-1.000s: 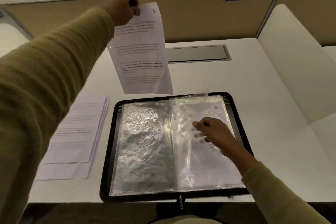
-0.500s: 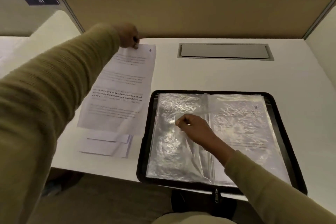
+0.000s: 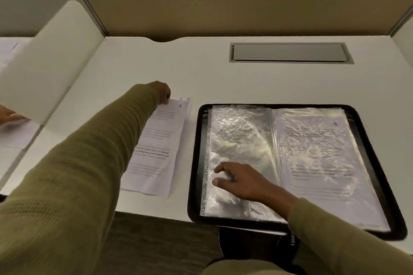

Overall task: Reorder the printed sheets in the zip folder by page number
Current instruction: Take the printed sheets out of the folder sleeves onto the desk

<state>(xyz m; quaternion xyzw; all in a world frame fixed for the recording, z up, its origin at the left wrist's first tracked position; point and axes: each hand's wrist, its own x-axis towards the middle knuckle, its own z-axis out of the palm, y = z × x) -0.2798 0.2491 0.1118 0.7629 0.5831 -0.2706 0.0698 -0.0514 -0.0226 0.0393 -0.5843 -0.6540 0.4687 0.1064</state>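
A black zip folder [image 3: 194, 163] lies open on the white desk, with clear plastic sleeves inside. Its left sleeve [image 3: 241, 136] looks empty; the right sleeve holds a printed sheet [image 3: 321, 158] with a handwritten number at its top. My right hand [image 3: 240, 179] rests flat on the left sleeve, fingers spread. Left of the folder lies a stack of loose printed sheets [image 3: 154, 152]; the top one is marked 4, and a sheet marked 2 peeks out behind it. My left hand [image 3: 162, 92] pinches the top edge of sheet 4, which lies on the stack.
A beige partition [image 3: 223, 4] closes the back of the desk, with labels 111 and 112. A grey cable hatch [image 3: 290, 52] sits at the back right. A white side divider [image 3: 49, 62] stands at the left; another person's hand [image 3: 9, 115] and paper show beyond it.
My left hand has brought sheet 4 down from the air onto the stack left of the folder. My right hand has moved from the right sleeve to the left sleeve and flattened.
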